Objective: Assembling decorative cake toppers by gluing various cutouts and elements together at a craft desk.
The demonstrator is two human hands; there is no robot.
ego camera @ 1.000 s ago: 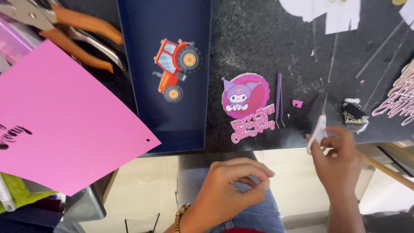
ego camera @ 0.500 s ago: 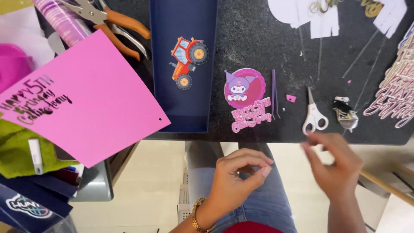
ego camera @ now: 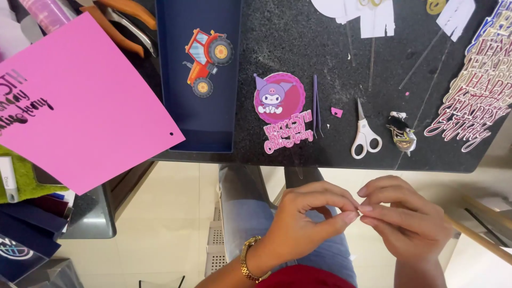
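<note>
Just below the tabletop (ego camera: 373, 64) edge, over the lap, the left hand (ego camera: 304, 224) and right hand (ego camera: 408, 221) meet fingertip to fingertip. Both are pinched shut, thumb against forefinger, on something too small to make out; a gold bracelet (ego camera: 248, 264) sits on the left wrist.

Nearest on the dark tabletop, just above the hands, lie white-handled scissors (ego camera: 364, 133), closed, blades pointing away. Beside them to the right is a small black-and-gold wad (ego camera: 401, 133); to the left, a tiny pink scrap (ego camera: 336, 112) and thin purple strips (ego camera: 316, 112). Left again lies a round pink topper (ego camera: 280, 106) with a purple cartoon figure and pink lettering under it.

Further left, a navy tray (ego camera: 213, 128) holds a red tractor cutout (ego camera: 205, 61). A pink sheet (ego camera: 80, 101) overlaps the tabletop's left corner, with orange-handled pliers (ego camera: 125, 18) beyond it. At the far edge lie white cutouts (ego camera: 368, 13) on sticks, and stacked script toppers (ego camera: 474, 90) at the right.
</note>
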